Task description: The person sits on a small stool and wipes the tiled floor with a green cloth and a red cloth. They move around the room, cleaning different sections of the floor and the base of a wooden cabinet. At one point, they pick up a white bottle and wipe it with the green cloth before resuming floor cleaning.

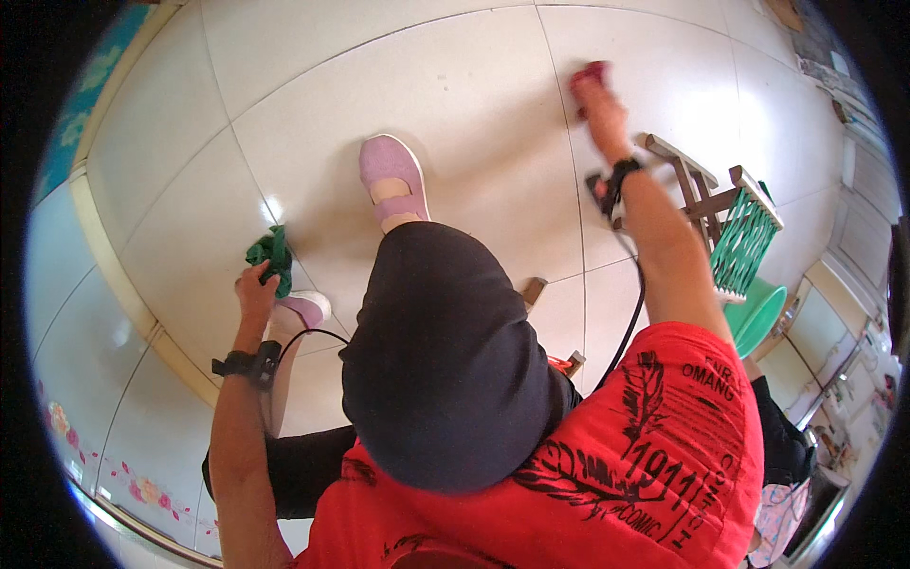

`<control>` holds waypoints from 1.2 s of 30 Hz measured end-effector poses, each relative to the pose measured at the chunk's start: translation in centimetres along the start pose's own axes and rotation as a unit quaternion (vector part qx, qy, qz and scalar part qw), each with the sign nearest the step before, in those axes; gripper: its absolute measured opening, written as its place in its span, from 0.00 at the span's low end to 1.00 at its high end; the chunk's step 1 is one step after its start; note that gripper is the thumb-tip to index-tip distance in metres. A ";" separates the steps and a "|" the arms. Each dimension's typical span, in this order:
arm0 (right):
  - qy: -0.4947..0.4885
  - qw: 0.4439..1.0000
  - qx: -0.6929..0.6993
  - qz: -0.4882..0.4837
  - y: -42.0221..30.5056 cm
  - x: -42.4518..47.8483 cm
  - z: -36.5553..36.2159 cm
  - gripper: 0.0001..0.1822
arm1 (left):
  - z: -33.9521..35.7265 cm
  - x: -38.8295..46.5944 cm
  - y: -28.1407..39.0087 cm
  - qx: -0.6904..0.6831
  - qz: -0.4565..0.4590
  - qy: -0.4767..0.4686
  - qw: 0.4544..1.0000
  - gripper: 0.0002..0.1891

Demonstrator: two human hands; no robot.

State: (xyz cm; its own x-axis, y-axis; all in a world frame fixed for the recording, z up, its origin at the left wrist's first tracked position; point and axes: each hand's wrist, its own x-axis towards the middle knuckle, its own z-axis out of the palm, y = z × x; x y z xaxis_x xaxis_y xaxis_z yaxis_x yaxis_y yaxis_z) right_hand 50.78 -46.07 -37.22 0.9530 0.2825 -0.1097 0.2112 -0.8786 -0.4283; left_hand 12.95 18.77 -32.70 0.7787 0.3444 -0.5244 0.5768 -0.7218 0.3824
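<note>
My left hand (254, 288) holds a crumpled dark green cloth (276, 249) just above the tiled floor, beside my pink shoe (307, 307). Stretched out to the far right, my right hand (604, 117) grips a dark red cloth-like thing (591, 77), which is blurred. It hovers over or touches the floor; I cannot tell which. A black strap with a small device (266, 363) is on my left wrist, and a similar strap (625, 171) is on the right, with cables running back. My other pink shoe (389, 171) stands flat between the hands.
Right of my right forearm are a wooden folding stool with green cord seat (746, 235) and a green plastic basin (759, 320). A tiled wall (78, 291) runs along the left. Wooden ends (534, 291) of a seat show beneath me. Part of another person (778, 441) shows at lower right.
</note>
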 end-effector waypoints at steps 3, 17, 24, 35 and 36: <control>0.152 0.962 -0.227 0.025 0.3 4.8 -6.6 0.16 | -0.8 -0.1 3.9 0.020 -0.021 0.005 1.000 0.20; -0.126 0.950 -0.071 -0.275 -11.5 -11.0 4.0 0.24 | 1.1 -0.8 7.2 -0.033 -0.039 -0.028 0.998 0.22; -0.024 0.991 -0.047 -0.122 -7.4 -2.3 0.3 0.24 | 1.9 0.9 10.0 -0.063 -0.063 -0.048 0.995 0.21; -0.078 0.980 -0.155 -0.099 -11.2 -3.2 0.5 0.31 | 5.2 4.5 6.1 -0.097 -0.053 -0.099 0.989 0.24; -0.075 0.982 -0.152 -0.087 -11.2 -3.5 0.1 0.31 | 5.5 4.8 6.1 -0.092 -0.038 -0.104 0.990 0.24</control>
State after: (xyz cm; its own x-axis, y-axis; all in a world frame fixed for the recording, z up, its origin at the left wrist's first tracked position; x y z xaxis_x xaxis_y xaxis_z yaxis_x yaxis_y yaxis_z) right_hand 45.05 -37.21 -32.13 0.8591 0.4712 -0.1999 0.4442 -0.8804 -0.1662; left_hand 18.84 12.67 -37.07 0.6752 0.2478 -0.6948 0.6812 -0.5706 0.4586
